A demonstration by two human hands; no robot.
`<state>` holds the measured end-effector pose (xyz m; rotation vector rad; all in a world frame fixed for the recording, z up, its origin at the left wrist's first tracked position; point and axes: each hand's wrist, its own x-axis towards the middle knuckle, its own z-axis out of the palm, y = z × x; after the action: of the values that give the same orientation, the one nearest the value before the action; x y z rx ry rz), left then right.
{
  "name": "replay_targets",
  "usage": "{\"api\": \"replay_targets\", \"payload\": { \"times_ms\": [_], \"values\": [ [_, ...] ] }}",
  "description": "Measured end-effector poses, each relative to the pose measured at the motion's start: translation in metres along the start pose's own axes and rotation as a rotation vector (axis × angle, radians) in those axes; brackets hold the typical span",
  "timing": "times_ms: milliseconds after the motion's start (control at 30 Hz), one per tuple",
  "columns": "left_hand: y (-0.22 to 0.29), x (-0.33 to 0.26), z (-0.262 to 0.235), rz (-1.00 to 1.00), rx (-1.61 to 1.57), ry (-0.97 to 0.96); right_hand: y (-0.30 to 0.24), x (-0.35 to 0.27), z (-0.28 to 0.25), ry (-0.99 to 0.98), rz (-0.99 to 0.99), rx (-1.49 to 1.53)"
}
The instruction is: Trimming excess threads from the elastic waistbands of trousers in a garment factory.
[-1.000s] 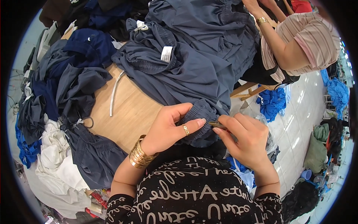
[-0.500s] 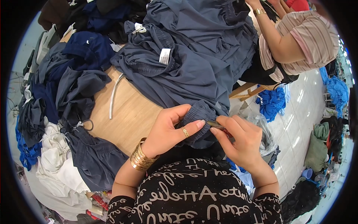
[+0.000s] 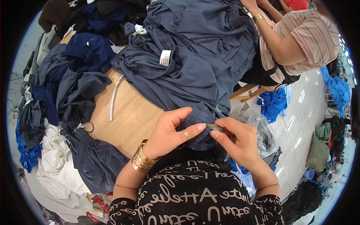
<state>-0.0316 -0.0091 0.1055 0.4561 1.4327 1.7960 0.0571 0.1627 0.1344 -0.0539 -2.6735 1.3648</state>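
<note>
In the middle, my left hand [image 3: 170, 129] is closed on the gathered elastic cuff [image 3: 201, 114] of a dark grey-blue garment [image 3: 198, 78], thumb on top. The rest of that cloth spreads away over the table. My right hand [image 3: 240, 137] grips what look like small thread snips [image 3: 222, 129], with metal blades and a reddish part showing between thumb and fingers. Their tip is at the cuff's edge, close to my left thumb. My fingers hide most of the handle. Further up the cloth are a gathered waistband [image 3: 150, 69] and a white label [image 3: 165, 58].
A pale cord [image 3: 116, 98] lies on the wooden table [image 3: 127, 120]. Piled dark garments [image 3: 77, 82] and white cloth [image 3: 60, 161] line the left. A co-worker in a striped shirt [image 3: 311, 37] stands at the far right. Blue cloth [image 3: 272, 105] and clear plastic [image 3: 265, 138] lie right.
My right hand has shifted slightly left and down, turning so that more of the snips shows. My left hand keeps its hold on the cuff. The co-worker's arm has moved slightly left.
</note>
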Motion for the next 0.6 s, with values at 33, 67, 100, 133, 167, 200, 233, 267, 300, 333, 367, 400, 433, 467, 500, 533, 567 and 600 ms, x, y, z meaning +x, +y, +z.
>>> {"api": "replay_targets", "payload": {
  "times_ms": [33, 67, 100, 133, 167, 200, 233, 267, 300, 333, 367, 400, 433, 467, 500, 533, 567, 600],
  "values": [
    [0.001, 0.001, 0.000, -0.008, 0.000, -0.002, -0.001, 0.001, -0.002, 0.000, 0.003, 0.001],
    [0.001, 0.003, -0.001, -0.011, -0.002, -0.002, -0.002, 0.003, -0.005, -0.039, 0.039, -0.005],
    [0.000, 0.001, -0.001, -0.005, 0.011, -0.011, -0.003, 0.002, -0.006, -0.078, 0.071, -0.011],
    [-0.001, 0.001, -0.002, 0.000, 0.024, -0.019, -0.002, 0.002, -0.006, -0.078, 0.070, -0.012],
    [-0.002, 0.000, -0.002, 0.001, 0.024, -0.018, 0.000, 0.002, -0.007, -0.124, 0.122, 0.039],
    [-0.002, 0.000, -0.002, 0.009, 0.024, -0.021, 0.001, 0.002, -0.008, -0.170, 0.175, 0.089],
    [-0.003, 0.000, -0.002, 0.016, 0.024, -0.024, 0.002, 0.003, -0.009, -0.171, 0.175, 0.089],
    [-0.004, 0.000, -0.002, 0.016, 0.023, -0.023, 0.002, 0.003, -0.010, -0.217, 0.244, 0.163],
    [-0.005, 0.000, -0.003, 0.022, 0.043, -0.020, 0.003, 0.004, -0.010, -0.262, 0.313, 0.236],
    [-0.006, 0.000, -0.003, 0.028, 0.062, -0.016, 0.004, 0.004, -0.009, -0.262, 0.314, 0.236],
    [-0.006, 0.000, -0.004, 0.028, 0.061, -0.016, 0.007, 0.003, -0.008, -0.268, 0.340, 0.328],
    [-0.006, 0.001, -0.004, 0.030, 0.060, -0.019, 0.009, 0.003, -0.006, -0.273, 0.364, 0.420],
    [-0.006, 0.001, -0.004, 0.033, 0.059, -0.021, 0.011, 0.003, -0.006, -0.274, 0.365, 0.419],
    [-0.007, 0.001, -0.005, 0.032, 0.058, -0.021, 0.011, 0.003, -0.006, -0.282, 0.380, 0.448],
    [-0.007, 0.001, -0.006, 0.031, 0.068, -0.025, 0.012, 0.004, -0.005, -0.291, 0.394, 0.478],
    [-0.008, 0.001, -0.006, 0.029, 0.079, -0.030, 0.012, 0.004, -0.005, -0.293, 0.395, 0.478],
    [-0.008, 0.001, -0.006, 0.028, 0.078, -0.029, 0.012, 0.005, -0.005, -0.299, 0.409, 0.505],
    [-0.008, 0.002, -0.005, 0.030, 0.064, -0.027, 0.012, 0.005, -0.005, -0.306, 0.423, 0.531]
  ]
}}
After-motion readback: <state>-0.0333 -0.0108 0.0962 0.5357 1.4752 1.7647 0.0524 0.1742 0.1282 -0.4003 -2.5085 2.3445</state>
